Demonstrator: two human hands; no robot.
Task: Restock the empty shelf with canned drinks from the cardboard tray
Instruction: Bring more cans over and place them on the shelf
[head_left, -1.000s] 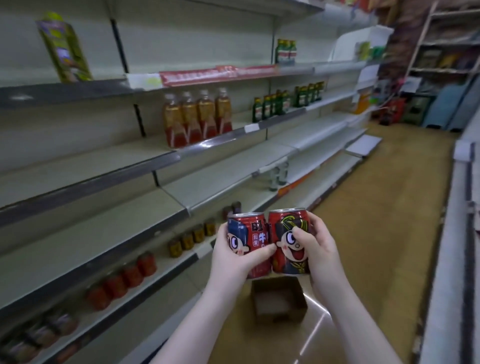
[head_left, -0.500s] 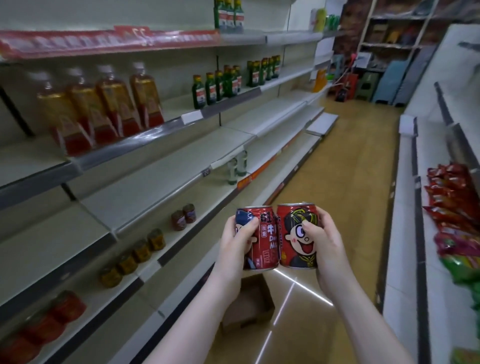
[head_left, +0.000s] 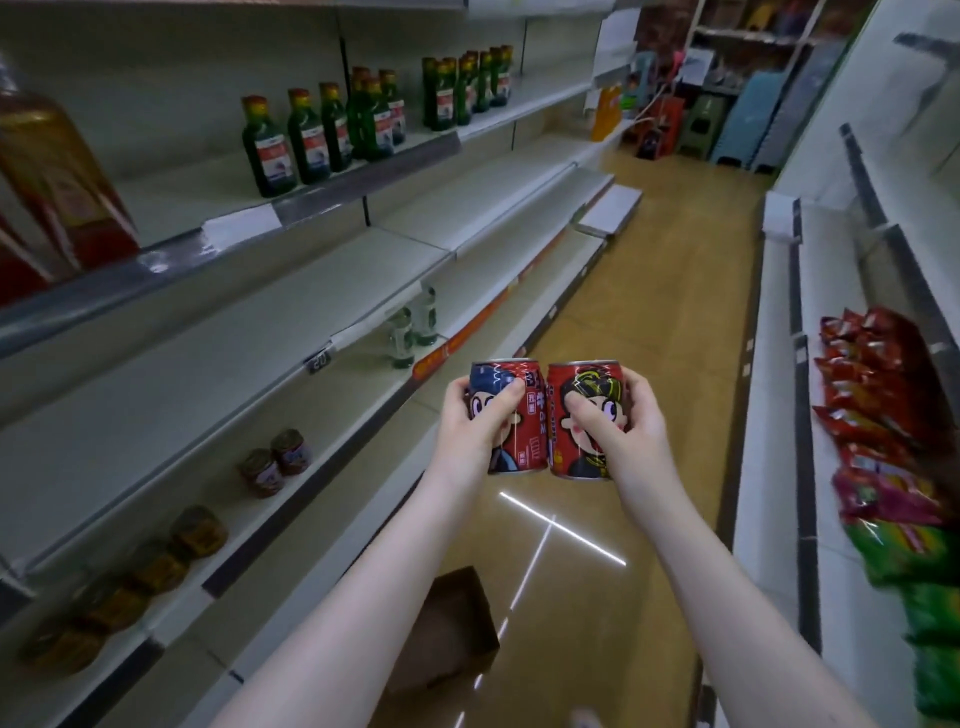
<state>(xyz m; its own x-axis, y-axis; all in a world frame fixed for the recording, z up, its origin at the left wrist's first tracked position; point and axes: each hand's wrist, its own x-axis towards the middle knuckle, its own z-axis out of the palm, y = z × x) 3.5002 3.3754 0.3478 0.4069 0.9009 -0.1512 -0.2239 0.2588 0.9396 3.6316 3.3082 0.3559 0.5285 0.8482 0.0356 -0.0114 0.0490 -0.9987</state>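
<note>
Cans (head_left: 524, 441) have lifted clear of the cardboard tray (head_left: 452, 629); I judge the empty shelf (head_left: 234, 353), left, comes next. Left hand (head_left: 470, 421) grasps one, right hand (head_left: 623, 421) the other.

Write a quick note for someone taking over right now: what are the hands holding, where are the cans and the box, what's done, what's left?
Hands: the left hand grips the blue-haired can; the right hand grips the dark-haired can. The cans are upright, side by side and touching.
Things: the cardboard tray sits on the floor below the arms; no cans show in it.
Done: both cans are out of the tray.
Left: set both on the bare shelf to the left.
</note>
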